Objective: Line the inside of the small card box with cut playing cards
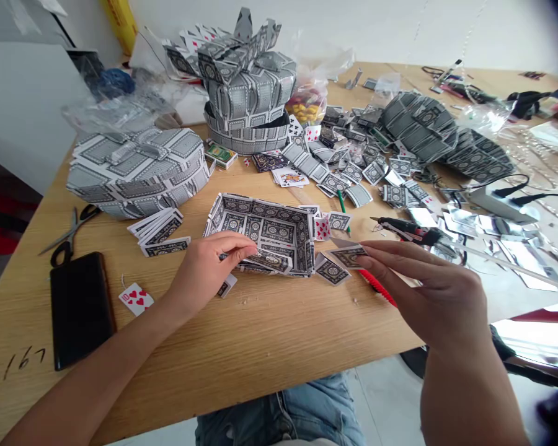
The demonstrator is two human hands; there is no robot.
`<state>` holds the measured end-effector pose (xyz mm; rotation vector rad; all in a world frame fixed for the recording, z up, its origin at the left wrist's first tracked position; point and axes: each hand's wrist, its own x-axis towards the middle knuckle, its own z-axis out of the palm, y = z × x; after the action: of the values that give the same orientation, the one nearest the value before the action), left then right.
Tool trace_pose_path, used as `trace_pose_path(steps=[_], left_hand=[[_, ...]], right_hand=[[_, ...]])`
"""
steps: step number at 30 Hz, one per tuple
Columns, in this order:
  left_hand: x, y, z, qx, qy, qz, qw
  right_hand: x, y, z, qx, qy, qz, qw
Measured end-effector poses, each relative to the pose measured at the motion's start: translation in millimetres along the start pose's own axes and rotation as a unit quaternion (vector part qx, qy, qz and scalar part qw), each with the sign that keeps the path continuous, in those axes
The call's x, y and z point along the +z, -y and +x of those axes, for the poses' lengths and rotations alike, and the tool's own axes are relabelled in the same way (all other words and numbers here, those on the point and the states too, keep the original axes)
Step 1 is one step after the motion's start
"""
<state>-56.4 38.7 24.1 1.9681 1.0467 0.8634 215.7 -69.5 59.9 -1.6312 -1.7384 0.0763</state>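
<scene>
Near the middle of the table sits an open box made of playing cards (265, 230), its patterned card backs facing inward. My left hand (209, 263) is closed on the box's near wall, thumb and fingers pinching around its top edge; its fingertips are partly hidden. To the right of the box, my right hand (418, 285) pinches a playing card (348, 255) by its right end, held just above the table. Under that card lies a loose card (332, 270). More cards (323, 228) lie beside the box's right wall.
Scissors (69, 238) and a black phone (81, 310) lie at left. Lidded card basket (139, 167) and stacked card basket (251, 93) stand behind. Folded cards (348, 148) are heaped at back right. A black-handled tool (404, 229) and a red toothed object (376, 287) lie near my right hand.
</scene>
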Motion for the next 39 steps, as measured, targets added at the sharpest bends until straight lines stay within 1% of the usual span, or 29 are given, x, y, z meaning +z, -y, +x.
trace_pose_path(steps=[2,5,8,12,15,19,21,23,26,27,29,31,34,36,39], left_hand=[[3.0,0.5,-1.0,0.021,0.0,0.012,1.0],[6.3,2.4,-1.8,0.046,-0.011,0.036,0.998],[8.6,3.2,-3.2,0.071,-0.024,0.061,0.995],[10.3,2.9,-6.4,0.105,-0.037,0.088,0.99],[8.4,2.7,-8.9,0.117,-0.032,0.095,0.988],[1.7,1.3,-10.4,0.109,0.002,0.098,0.989],[-0.9,0.5,-10.4,0.112,0.017,0.097,0.989],[-1.7,0.5,-10.0,0.113,0.025,0.1,0.988],[-0.3,1.9,-9.9,0.116,0.024,0.106,0.987],[0.4,2.6,-10.0,0.121,0.024,0.108,0.986],[1.4,3.6,-10.6,0.13,0.021,0.111,0.985],[1.6,4.1,-11.4,0.134,0.021,0.114,0.984],[0.2,3.6,-12.2,0.143,0.026,0.117,0.982],[-1.2,2.7,-12.0,0.15,0.031,0.121,0.981],[-3.0,1.5,-10.6,0.158,0.035,0.124,0.979]], right_hand=[[-1.9,-5.4,-4.8,0.007,0.004,-0.017,1.0],[-3.4,-8.3,-14.6,0.007,0.038,-0.044,0.998],[-5.8,-7.7,-27.0,0.014,0.072,-0.064,0.995],[-5.7,-3.8,-40.8,0.023,0.103,-0.08,0.991],[3.3,-0.8,-46.6,-0.007,0.121,-0.072,0.99],[21.5,-2.5,-52.2,-0.028,0.178,-0.072,0.981],[26.1,-3.6,-52.5,-0.033,0.197,-0.079,0.977],[26.0,-1.5,-48.8,-0.039,0.187,-0.083,0.978],[24.3,8.6,-34.8,-0.059,0.126,-0.077,0.987],[25.6,12.8,-28.6,-0.07,0.108,-0.074,0.989],[32.7,20.3,-15.7,-0.097,0.098,-0.07,0.988],[43.9,25.0,-4.2,-0.121,0.117,-0.068,0.983],[59.1,28.0,7.1,-0.14,0.165,-0.06,0.974],[63.7,28.7,10.4,-0.139,0.187,-0.055,0.971],[63.4,29.6,11.3,-0.139,0.191,-0.047,0.971]])
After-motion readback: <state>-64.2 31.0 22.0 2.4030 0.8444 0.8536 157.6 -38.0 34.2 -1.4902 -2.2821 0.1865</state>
